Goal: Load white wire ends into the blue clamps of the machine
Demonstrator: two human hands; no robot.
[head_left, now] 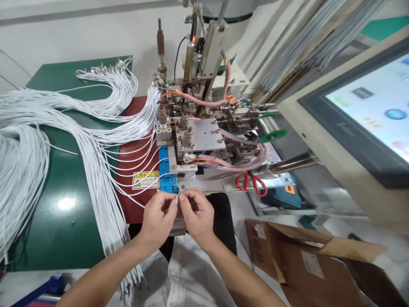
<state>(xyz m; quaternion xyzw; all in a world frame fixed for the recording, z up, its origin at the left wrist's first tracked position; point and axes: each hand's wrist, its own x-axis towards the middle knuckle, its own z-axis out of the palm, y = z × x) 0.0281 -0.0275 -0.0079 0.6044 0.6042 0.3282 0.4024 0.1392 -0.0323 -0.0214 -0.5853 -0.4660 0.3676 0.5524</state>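
Both hands meet at the front edge of the machine, fingertips nearly touching. My left hand (159,218) is closed in a pinch on the end of a white cable (136,201), which runs in from the bundle on the left. My right hand (198,215) pinches at the same small tip, its thumb and forefinger pressed together; the fine detail there is too small to make out. Just beyond the fingers lies a row of blue fixture blocks (168,184) with several white cables laid into them. The bench machine (201,136) stands behind.
A large bundle of white cables (96,170) spreads over the green mat (64,230). Red-handled scissors (251,183) and a solder wire spool (270,128) are on the right. A touch screen (377,102) juts in above an open cardboard box (306,264).
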